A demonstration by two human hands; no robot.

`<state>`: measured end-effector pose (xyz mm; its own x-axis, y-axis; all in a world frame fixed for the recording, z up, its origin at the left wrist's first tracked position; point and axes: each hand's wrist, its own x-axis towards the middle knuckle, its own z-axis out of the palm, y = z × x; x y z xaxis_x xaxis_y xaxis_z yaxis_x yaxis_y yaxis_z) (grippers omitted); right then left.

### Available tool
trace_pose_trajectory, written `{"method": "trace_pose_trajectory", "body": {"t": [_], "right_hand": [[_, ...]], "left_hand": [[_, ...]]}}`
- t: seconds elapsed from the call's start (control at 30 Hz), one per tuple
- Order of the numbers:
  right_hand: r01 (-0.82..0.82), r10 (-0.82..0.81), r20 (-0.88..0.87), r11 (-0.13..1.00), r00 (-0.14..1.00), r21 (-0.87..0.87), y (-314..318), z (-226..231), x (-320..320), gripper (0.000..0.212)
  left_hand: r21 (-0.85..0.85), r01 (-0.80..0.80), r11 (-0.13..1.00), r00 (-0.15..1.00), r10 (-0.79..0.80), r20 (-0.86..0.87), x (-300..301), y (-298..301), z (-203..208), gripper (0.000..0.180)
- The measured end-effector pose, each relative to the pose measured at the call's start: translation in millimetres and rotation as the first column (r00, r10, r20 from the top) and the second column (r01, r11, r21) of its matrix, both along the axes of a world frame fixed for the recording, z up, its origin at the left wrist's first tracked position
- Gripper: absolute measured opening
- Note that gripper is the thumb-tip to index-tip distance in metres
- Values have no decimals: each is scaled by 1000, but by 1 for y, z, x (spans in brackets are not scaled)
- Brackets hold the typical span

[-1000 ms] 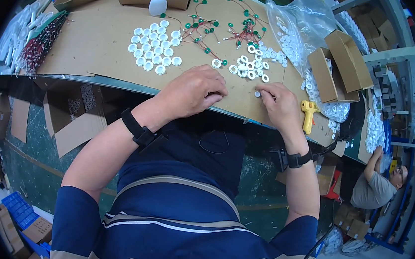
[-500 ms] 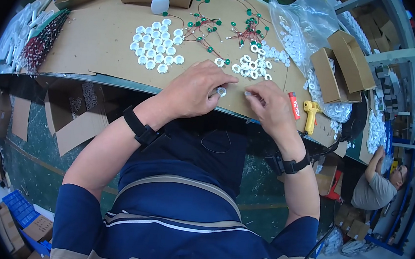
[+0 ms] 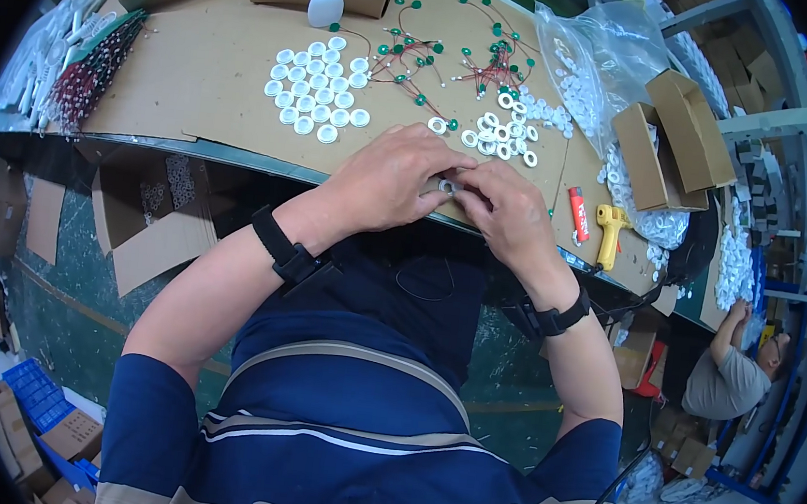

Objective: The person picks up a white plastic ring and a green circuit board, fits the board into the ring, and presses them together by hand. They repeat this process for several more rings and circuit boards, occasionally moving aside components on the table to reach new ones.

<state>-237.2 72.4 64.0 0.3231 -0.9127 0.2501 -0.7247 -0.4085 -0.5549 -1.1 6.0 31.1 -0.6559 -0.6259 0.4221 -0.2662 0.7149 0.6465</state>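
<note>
My left hand (image 3: pixel 396 178) pinches a small white ring-shaped part (image 3: pixel 446 186) at the table's near edge. Fingers of my right hand (image 3: pixel 512 209) are closed against the same part from the other side, and whatever else they may hold is hidden. Just beyond the hands lies a single white ring (image 3: pixel 437 125), with a pile of similar rings (image 3: pixel 504 133) to its right. White round caps (image 3: pixel 323 96) are spread in a group beyond my left hand. Green discs with red wires (image 3: pixel 405 58) lie farther back.
A yellow glue gun (image 3: pixel 609 235) and a red cylinder (image 3: pixel 578 213) lie right of my right hand. Farther off stand a squeeze bottle (image 3: pixel 326 6), an open cardboard box (image 3: pixel 661 146) and a clear bag (image 3: pixel 602 53). Another person (image 3: pixel 732 376) works at far right.
My right hand has moved left to meet my left hand at the white ring-shaped part. The whole view has shifted slightly, with the table appearing lower and farther right.
</note>
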Motion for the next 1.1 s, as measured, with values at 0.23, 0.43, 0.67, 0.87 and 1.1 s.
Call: {"method": "trace_pose_trajectory", "body": {"t": [0.23, 0.43, 0.67, 0.87, 1.1], "right_hand": [[-5, 5, -10, 1000, 1000, -9, -1, 0, 0, 23], [-24, 23, -48, 999, 999, -30, -2, 1, 2, 23], [-66, 66, -7, 998, 998, -6, -3, 3, 2, 22], [-77, 78, -54, 997, 996, 21, -3, 1, 0, 21], [-26, 25, 10, 998, 1000, 49, -5, -1, 1, 21]], "left_hand": [[33, -15, 999, 999, 13, 43, 0, 1, 3, 58], [74, -16, 997, 999, 13, 48, -2, -2, 2, 64], [125, 3, 992, 999, -9, 46, -2, -3, 1, 69], [137, 2, 991, 998, -10, 56, -3, -3, 2, 68], [105, -5, 994, 999, 1, 44, -4, -2, 3, 64]]}}
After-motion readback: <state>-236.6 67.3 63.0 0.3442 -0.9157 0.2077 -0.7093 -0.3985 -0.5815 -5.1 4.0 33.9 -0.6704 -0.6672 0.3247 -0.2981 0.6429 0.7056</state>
